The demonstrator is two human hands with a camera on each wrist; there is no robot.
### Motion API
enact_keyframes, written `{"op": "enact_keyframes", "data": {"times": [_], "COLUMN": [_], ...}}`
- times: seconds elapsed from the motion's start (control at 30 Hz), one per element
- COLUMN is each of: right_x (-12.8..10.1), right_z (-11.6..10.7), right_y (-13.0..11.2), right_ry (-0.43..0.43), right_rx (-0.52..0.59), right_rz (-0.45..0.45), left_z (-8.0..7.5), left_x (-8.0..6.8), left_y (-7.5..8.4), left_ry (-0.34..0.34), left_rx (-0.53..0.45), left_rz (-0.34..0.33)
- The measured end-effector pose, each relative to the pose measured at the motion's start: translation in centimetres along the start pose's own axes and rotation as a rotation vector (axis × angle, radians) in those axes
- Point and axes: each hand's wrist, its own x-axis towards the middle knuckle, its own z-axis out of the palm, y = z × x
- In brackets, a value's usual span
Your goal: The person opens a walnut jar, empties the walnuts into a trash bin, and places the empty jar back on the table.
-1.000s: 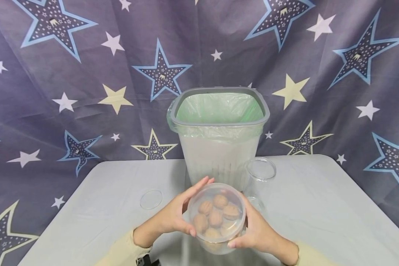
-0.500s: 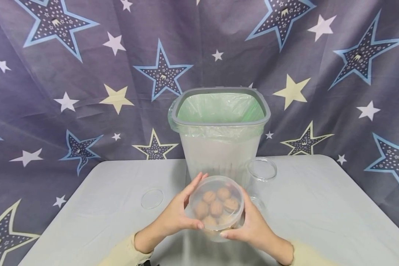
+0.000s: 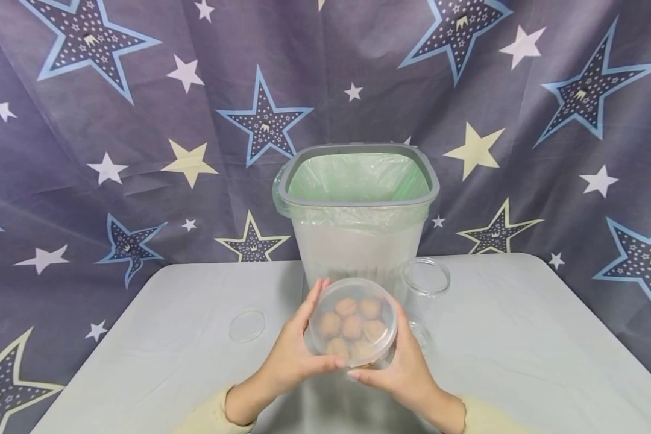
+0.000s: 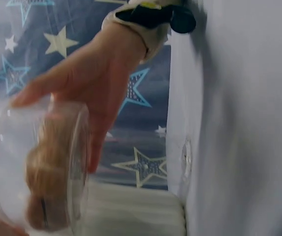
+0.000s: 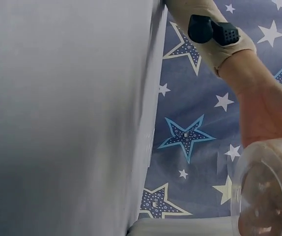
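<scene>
Both hands hold a round clear plastic jar (image 3: 325,301) with a frosted lid and several walnuts (image 3: 351,327) inside. My left hand (image 3: 293,352) grips its left side, the thumb at the near edge of the lid. From the right, my right hand (image 3: 409,371) grips the opposite side, its thumb also at the near edge. In the left wrist view the jar (image 4: 3,162) is above the tabletop, the walnuts (image 4: 47,172) gathered toward its base. The right wrist view shows the jar (image 5: 244,177) only in part, at the lower right corner.
Behind the jar stands a white bin (image 3: 358,244) with a grey rim and a green liner bag (image 3: 352,178). A clear jar (image 3: 428,293) is by its right side. On the left, a clear round lid (image 3: 247,326) lies on the pale table (image 3: 195,301). A starry curtain (image 3: 347,54) hangs behind.
Both hands have carried the walnut jar a little away from me, higher in the head view, and its near side has tilted so the lid shows more squarely. The bin has not moved.
</scene>
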Motion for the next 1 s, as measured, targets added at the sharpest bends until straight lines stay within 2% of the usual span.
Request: {"op": "enact_keyframes", "data": {"times": [0.2,0.43,0.7,1.0], "right_x": [0.3,0.4,0.0,-0.6], "right_z": [-0.1,-0.7,-1.2,-2.3], "right_y": [-0.1,0.1,0.7,0.9], "right_ry": [0.044,0.019,-0.031,-0.191], "right_rx": [-0.026,0.063,0.097,0.296], "right_rz": [-0.043,-0.012,-0.025,-0.027], "left_z": [0.7,0.1,-1.2,-2.7], "left_x": [-0.2,-0.3,0.1,1.0], "left_y": [0.5,0.6,0.0,-1.3], "left_ry": [0.044,-0.003,-0.137,-0.379], "left_rx": [0.064,0.070,-0.064,-0.243], "left_rz": [-0.025,-0.008,0.073,0.149]}}
